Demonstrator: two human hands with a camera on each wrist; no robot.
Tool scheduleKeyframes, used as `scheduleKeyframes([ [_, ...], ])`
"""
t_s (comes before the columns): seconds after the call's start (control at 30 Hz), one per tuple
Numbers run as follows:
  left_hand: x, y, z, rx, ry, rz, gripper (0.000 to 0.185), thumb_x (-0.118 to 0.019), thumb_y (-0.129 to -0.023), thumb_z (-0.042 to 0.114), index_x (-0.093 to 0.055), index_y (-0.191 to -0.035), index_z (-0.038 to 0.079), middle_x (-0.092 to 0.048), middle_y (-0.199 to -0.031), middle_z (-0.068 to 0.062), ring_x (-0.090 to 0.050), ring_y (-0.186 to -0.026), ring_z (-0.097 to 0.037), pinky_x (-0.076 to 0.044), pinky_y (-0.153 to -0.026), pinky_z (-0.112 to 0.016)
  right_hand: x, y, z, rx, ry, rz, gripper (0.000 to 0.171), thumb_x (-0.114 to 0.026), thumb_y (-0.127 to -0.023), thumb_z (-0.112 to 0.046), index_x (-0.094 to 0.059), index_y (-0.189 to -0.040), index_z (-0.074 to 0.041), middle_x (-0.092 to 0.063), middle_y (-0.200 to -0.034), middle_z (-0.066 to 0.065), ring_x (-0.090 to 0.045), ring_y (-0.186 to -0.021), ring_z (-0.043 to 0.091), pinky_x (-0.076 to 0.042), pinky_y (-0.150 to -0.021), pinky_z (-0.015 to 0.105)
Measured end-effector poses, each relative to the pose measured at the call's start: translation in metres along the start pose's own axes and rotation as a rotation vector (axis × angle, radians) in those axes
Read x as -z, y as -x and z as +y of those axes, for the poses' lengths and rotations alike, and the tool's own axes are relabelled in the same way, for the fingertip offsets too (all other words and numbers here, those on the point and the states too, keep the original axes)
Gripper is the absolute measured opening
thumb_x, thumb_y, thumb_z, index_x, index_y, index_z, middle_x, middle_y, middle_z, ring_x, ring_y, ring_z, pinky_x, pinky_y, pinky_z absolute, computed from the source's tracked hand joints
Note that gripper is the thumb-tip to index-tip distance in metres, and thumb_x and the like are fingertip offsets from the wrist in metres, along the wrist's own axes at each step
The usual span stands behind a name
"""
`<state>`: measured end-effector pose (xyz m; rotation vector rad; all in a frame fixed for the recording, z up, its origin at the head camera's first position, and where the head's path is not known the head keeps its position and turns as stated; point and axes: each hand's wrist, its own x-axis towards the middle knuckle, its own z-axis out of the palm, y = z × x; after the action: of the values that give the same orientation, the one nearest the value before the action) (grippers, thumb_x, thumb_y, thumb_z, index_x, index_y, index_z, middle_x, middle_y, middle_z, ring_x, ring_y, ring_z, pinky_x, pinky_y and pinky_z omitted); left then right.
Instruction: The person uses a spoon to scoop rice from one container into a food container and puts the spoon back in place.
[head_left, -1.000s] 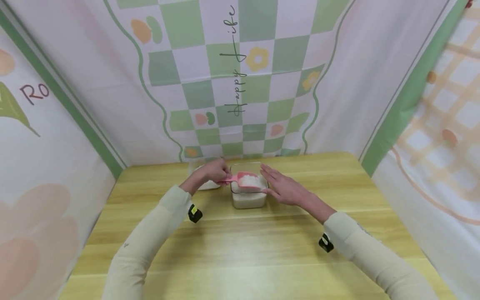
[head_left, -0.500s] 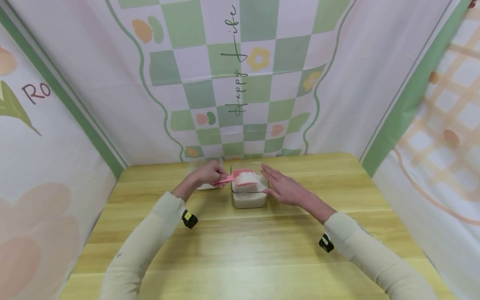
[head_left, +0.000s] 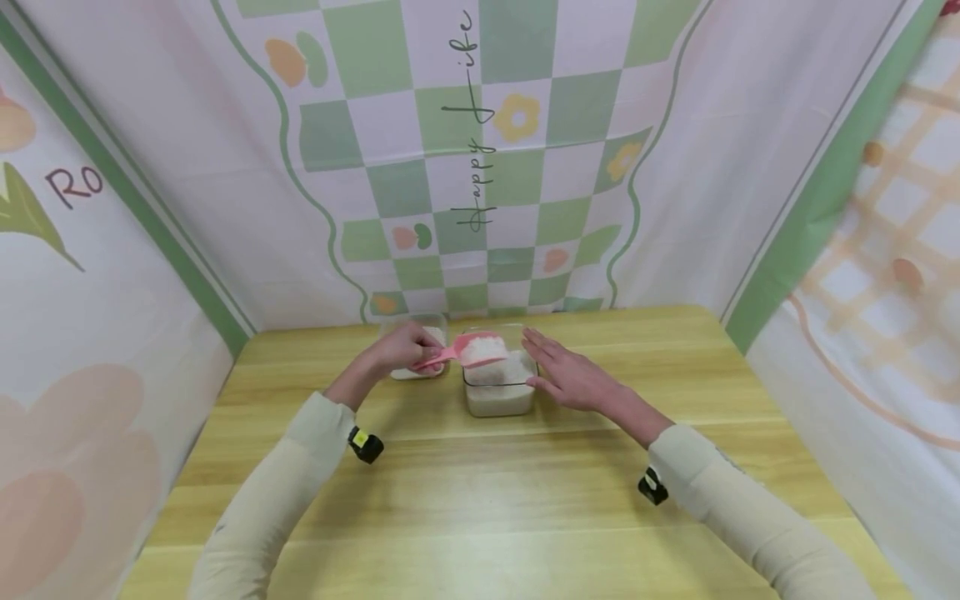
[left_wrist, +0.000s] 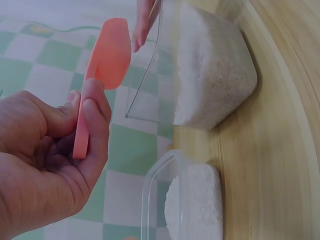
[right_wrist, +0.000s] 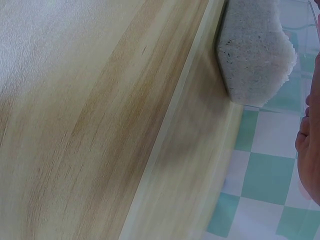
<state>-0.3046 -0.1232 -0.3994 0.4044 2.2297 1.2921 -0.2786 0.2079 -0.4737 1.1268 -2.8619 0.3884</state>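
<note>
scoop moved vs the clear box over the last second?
Yes. The pink scoop has risen and shifted left, from low inside the clear box to above its left rim; the box stayed put.

Two containers (head_left: pixel 498 387) (head_left: pixel 414 354) crowd table's far edge near backdrop (head_left: pixel 480 167); near tabletop (head_left: pixel 480 517) open.

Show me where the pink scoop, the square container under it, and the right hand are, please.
pink scoop (head_left: pixel 480 352): head view, on its heaped bowl.
square container (head_left: pixel 498 400): head view, on its front wall.
right hand (head_left: pixel 570 377): head view, on the back of the hand.
</note>
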Motion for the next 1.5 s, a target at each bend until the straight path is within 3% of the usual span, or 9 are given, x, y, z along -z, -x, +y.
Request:
scheduleKeyframes([
  [0.17,0.009,0.008,-0.005,-0.034,-0.041,0.018,0.027,-0.048,-0.099,-0.004,-0.065,-0.115,-0.016,-0.072,-0.093,-0.024,-0.066,-0.066,-0.008,-0.058,-0.068,-0.021,0.001,0.001,0.000,-0.002,-0.003,0.005,0.068,-0.047,-0.105,-0.038,-0.026,-0.154,0.004,-0.017,-0.166,0.019,-0.023,-0.151,0.036,-0.032,-0.119,0.051],
  [0.4,0.021,0.019,-0.011,-0.020,-0.024,0.052,0.027,-0.045,-0.098,-0.004,-0.066,-0.111,-0.015,-0.069,-0.083,-0.010,-0.064,-0.068,-0.010,-0.057,-0.067,-0.022,0.002,0.002,-0.001,-0.009,-0.003,0.004,0.068,-0.047,-0.105,-0.038,-0.025,-0.155,0.003,-0.017,-0.166,0.018,-0.023,-0.152,0.035,-0.032,-0.119,0.051],
  [0.63,0.032,0.027,-0.019,-0.009,-0.014,0.086,0.026,-0.045,-0.098,-0.004,-0.066,-0.108,-0.016,-0.066,-0.077,-0.005,-0.064,-0.068,-0.011,-0.058,-0.068,-0.024,0.003,0.002,-0.001,-0.009,0.000,0.003,0.069,-0.047,-0.105,-0.038,-0.025,-0.155,0.003,-0.017,-0.166,0.019,-0.024,-0.151,0.035,-0.032,-0.119,0.051],
  [0.93,0.045,0.031,-0.034,0.023,-0.015,0.155,0.025,-0.047,-0.100,0.000,-0.063,-0.109,-0.018,-0.065,-0.076,-0.005,-0.065,-0.070,-0.016,-0.056,-0.065,-0.019,0.002,0.001,-0.001,-0.006,0.002,0.005,0.069,-0.046,-0.105,-0.039,-0.024,-0.155,0.003,-0.016,-0.166,0.019,-0.023,-0.152,0.035,-0.031,-0.119,0.050],
  [1.1,0.051,0.031,-0.042,0.048,-0.021,0.208,0.027,-0.047,-0.099,-0.002,-0.063,-0.115,-0.018,-0.068,-0.078,-0.011,-0.065,-0.067,-0.012,-0.056,-0.065,-0.018,0.002,0.002,-0.003,-0.008,-0.003,0.005,0.069,-0.047,-0.105,-0.038,-0.023,-0.155,0.002,-0.017,-0.165,0.020,-0.023,-0.152,0.035,-0.031,-0.119,0.050],
  [1.33,0.053,0.028,-0.050,0.066,-0.093,0.288,0.025,-0.050,-0.097,-0.005,-0.065,-0.111,-0.020,-0.070,-0.079,-0.015,-0.062,-0.062,-0.007,-0.057,-0.063,-0.019,0.004,0.002,-0.004,-0.017,-0.004,-0.009,0.069,-0.047,-0.105,-0.037,-0.023,-0.155,0.002,-0.017,-0.165,0.020,-0.022,-0.152,0.034,-0.031,-0.120,0.049],
  [1.5,0.051,0.022,-0.052,0.098,-0.190,0.352,0.022,-0.053,-0.096,-0.002,-0.068,-0.105,-0.016,-0.071,-0.076,-0.015,-0.065,-0.060,-0.010,-0.061,-0.066,-0.027,0.004,0.002,-0.005,-0.020,-0.011,-0.011,0.069,-0.047,-0.105,-0.037,-0.023,-0.155,0.002,-0.016,-0.166,0.020,-0.022,-0.152,0.034,-0.031,-0.120,0.050],
])
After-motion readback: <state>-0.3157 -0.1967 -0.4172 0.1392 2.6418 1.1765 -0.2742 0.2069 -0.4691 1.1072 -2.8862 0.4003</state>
